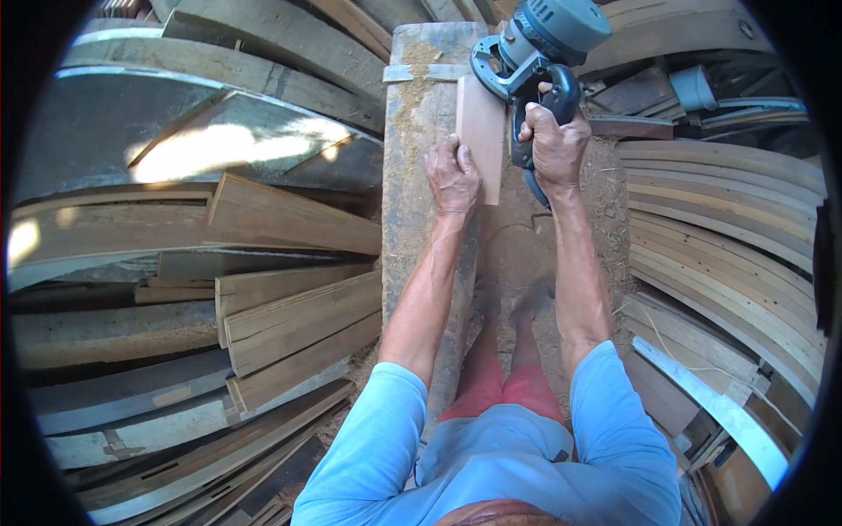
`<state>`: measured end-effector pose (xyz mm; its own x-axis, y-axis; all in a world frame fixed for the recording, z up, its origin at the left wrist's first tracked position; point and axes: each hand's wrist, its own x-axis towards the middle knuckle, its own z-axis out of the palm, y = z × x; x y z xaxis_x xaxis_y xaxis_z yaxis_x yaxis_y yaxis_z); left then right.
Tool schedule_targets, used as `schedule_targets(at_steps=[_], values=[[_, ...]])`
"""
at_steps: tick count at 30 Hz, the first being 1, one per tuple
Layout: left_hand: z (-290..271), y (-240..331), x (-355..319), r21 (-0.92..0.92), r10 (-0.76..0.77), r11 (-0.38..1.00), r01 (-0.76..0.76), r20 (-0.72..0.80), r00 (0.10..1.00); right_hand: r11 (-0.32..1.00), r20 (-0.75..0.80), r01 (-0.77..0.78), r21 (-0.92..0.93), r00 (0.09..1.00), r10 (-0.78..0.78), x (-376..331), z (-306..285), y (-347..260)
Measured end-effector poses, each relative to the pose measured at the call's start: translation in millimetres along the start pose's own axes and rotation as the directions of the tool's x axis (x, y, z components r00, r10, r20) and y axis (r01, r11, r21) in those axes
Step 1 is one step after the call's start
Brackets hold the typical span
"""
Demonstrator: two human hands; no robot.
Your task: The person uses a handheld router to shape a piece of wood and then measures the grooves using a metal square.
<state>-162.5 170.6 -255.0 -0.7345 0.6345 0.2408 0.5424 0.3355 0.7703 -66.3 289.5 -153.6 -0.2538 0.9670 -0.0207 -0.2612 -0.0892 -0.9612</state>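
Note:
My right hand (559, 147) is wrapped round the black D-shaped handle (564, 93) of a grey-blue power router (545, 39). The router's round base (491, 70) sits at the far end of a pale wooden board (480, 140), partly over its edge. That board lies lengthwise on a worn, sawdust-strewn workbench (412, 114). Near the board's closer end, my left hand (453, 175) grips its left edge, fingers bent and pressed against the wood. The undersides of those fingers are hidden. A dark cord (532, 219) trails below the router.
A light strip (421, 73) crosses the bench's far part. Planks (298, 320) and a dark panel (237, 145) crowd the left side. Curved stacked boards (719, 202) fill the right, with a white-edged board (715, 412) closer in. Sawdust covers the ground (601, 210) beside the bench.

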Motion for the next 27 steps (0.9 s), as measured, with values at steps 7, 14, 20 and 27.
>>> schedule_targets(at_steps=[7, 14, 20, 27], values=[[1.7, -2.2, -1.0, 0.046, -0.040, 0.998, 0.038, 0.038, 0.998, 0.839, -0.176, -0.181, 0.514, 0.934, 0.310, -13.4, -64.2, -24.0], [-1.7, 0.8, -1.9, 0.057, -0.090, 0.995, 0.086, 0.072, 0.993, 0.615, -0.198, -0.302, 0.728, 0.766, 0.611, -38.0, -210.0, 76.6], [-2.7, 6.0, 1.7, 0.094, -0.106, 0.991, 0.095, 0.119, 0.987, 0.518, -0.258, -0.266, 0.813, 0.633, 0.730, -72.1, -318.7, 188.7], [-5.4, 27.7, 0.2, 0.198, -0.130, 0.976, 0.095, 0.173, 0.976, 0.478, -0.393, -0.138, 0.867, 0.399, 0.828, -78.1, -404.1, 266.5]])
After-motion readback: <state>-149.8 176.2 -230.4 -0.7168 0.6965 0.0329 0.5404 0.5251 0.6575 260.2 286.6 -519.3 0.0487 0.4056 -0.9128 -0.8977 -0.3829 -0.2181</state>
